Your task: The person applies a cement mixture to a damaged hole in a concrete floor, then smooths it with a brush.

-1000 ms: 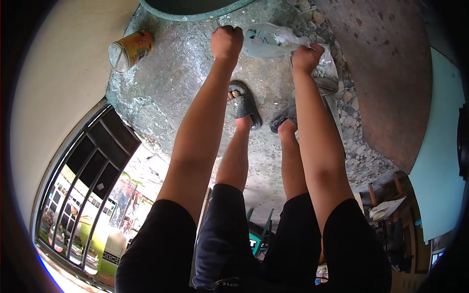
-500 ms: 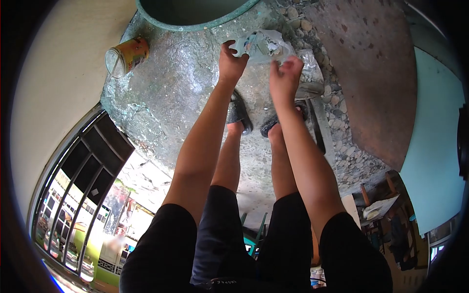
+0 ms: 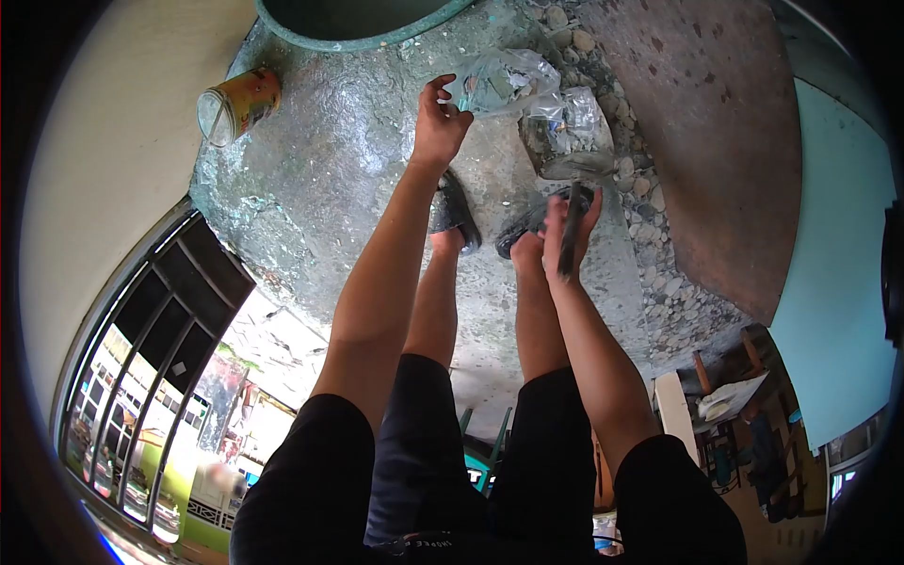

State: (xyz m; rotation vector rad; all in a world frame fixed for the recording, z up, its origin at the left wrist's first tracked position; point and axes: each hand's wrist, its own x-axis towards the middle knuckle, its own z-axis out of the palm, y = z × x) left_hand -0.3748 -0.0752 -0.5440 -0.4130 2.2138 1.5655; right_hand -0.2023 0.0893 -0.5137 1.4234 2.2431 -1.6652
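Observation:
My left hand (image 3: 438,118) pinches the edge of a crumpled clear plastic bag (image 3: 499,80) held just above the wet concrete ground (image 3: 320,169). Closer to my feet, my right hand (image 3: 568,226) is wrapped around the dark handle (image 3: 571,247) of a scoop-like tool. The tool's head (image 3: 565,141) lies on the ground beside the bag, with clear plastic on it. My sandalled feet (image 3: 457,212) stand between my arms.
A yellow can (image 3: 235,102) lies on its side at the left. A green basin rim (image 3: 358,33) is at the top edge. Pebbles (image 3: 640,188) border a rusty brown sheet (image 3: 725,141) on the right. A dark window grille (image 3: 160,330) sits lower left.
My right hand let go of the bag and dropped back to grip the tool handle. My left hand kept the bag and stayed almost in place.

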